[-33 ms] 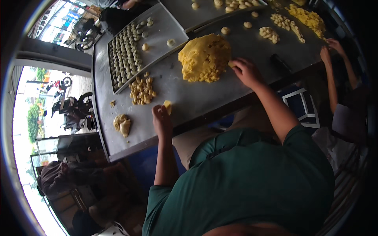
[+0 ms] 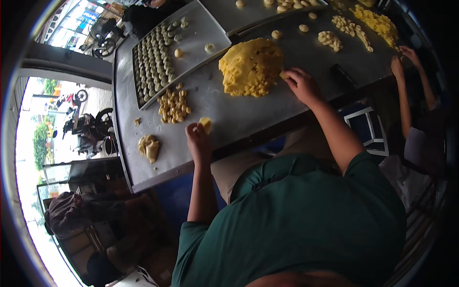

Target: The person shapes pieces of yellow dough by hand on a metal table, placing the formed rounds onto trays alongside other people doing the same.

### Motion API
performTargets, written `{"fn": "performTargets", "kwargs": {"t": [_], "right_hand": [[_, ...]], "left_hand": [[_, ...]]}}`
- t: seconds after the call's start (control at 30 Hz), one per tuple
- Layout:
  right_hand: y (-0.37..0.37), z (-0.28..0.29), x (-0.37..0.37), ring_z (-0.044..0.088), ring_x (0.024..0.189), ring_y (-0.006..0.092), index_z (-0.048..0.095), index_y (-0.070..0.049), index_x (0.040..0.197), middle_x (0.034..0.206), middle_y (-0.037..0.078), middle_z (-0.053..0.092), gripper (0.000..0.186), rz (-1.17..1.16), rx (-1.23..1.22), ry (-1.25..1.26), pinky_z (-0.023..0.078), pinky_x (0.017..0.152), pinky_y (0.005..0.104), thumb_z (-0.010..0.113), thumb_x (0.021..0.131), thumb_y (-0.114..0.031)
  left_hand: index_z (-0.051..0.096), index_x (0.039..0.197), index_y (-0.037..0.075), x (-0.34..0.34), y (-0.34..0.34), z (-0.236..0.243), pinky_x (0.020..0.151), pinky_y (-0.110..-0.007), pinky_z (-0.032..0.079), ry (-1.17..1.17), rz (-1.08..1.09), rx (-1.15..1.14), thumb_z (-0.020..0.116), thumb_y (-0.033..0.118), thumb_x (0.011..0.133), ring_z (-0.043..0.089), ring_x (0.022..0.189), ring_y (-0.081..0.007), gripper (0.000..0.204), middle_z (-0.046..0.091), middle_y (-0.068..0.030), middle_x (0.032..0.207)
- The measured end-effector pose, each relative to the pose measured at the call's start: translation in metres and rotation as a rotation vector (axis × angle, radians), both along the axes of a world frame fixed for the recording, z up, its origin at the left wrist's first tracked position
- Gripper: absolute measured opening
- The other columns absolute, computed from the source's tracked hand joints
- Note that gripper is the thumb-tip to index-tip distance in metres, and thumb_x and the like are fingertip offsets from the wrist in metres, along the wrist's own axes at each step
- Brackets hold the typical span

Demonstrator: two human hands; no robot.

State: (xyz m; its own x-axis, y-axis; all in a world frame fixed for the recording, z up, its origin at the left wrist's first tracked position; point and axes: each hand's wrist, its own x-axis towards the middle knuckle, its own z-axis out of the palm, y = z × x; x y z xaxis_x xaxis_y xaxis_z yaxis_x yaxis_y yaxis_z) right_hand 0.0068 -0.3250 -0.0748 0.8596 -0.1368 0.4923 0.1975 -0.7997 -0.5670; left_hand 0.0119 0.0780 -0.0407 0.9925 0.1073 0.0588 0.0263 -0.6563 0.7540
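A pale yellow flattened piece of dough (image 2: 205,125) rests at the fingers of my left hand (image 2: 198,141), which are bent closed around its lower edge above the near side of the metal table (image 2: 229,122). My right hand (image 2: 302,86) is pinched on a small lump of yellow paste (image 2: 284,75) at the right edge of a big mound of yellow paste (image 2: 251,67). Left of my left hand lie a heap of small dough balls (image 2: 173,106) and a larger soft lump of dough (image 2: 149,148).
A tray (image 2: 203,31) with rows of small round pieces stands at the far left, with another tray (image 2: 239,24) beside it. A dark object (image 2: 342,75) lies right of my right hand. Another person's hands (image 2: 404,60) work at far right, near yellow paste (image 2: 377,24) and dough pieces (image 2: 330,41).
My left hand has tilted slightly, and the dough piece in it shows more of its flat face. My right hand stays at the mound's edge. The whole view has shifted a little.
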Motion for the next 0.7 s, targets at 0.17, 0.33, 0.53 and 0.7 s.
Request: {"fn": "performTargets", "kwargs": {"t": [0.17,0.33,0.53,0.7], "right_hand": [[0.071,0.038,-0.019,0.073,0.104,0.0262,0.071,-0.009,0.117,0.11,0.01,0.075,0.028,0.11,0.436,-0.121,0.059,0.089,0.0362,0.079,0.09,-0.012],[0.117,0.053,-0.027,0.072,0.103,0.0327,0.072,-0.007,0.113,0.113,0.012,0.074,0.032,0.37,0.15,-0.105,0.058,0.088,0.0416,0.082,0.083,-0.006],[0.118,0.089,-0.039,0.069,0.1,0.0298,0.075,-0.011,0.11,0.107,0.007,0.073,0.029,0.467,0.241,-0.148,0.056,0.088,0.0414,0.083,0.083,-0.015],[0.136,0.104,-0.044,0.063,0.108,0.0254,0.075,-0.015,0.111,0.106,0.004,0.071,0.03,0.499,-0.275,-0.262,0.045,0.104,0.0443,0.08,0.082,-0.021]], "left_hand": [[0.055,0.13,-0.002,-0.001,-0.046,0.01,0.099,-0.045,0.053,0.25,0.091,-1.162,0.049,0.042,0.11,0.069,0.11,-0.0277,0.048,0.069,-0.0109,0.118],[0.048,0.145,-0.001,-0.031,-0.108,0.062,0.122,-0.054,0.029,0.434,-0.363,-1.079,0.029,0.055,0.111,0.051,0.138,-0.0277,0.068,0.057,-0.0138,0.145],[0.066,0.106,0.006,-0.001,-0.072,0.067,0.081,-0.042,0.056,0.175,-0.623,-0.069,0.077,0.03,0.084,0.073,0.093,-0.0357,0.035,0.074,-0.0169,0.092],[0.07,0.103,0.006,-0.001,-0.059,0.067,0.078,-0.043,0.056,0.019,-0.773,0.073,0.09,0.036,0.066,0.071,0.089,-0.0377,0.052,0.072,-0.0155,0.093]]}}
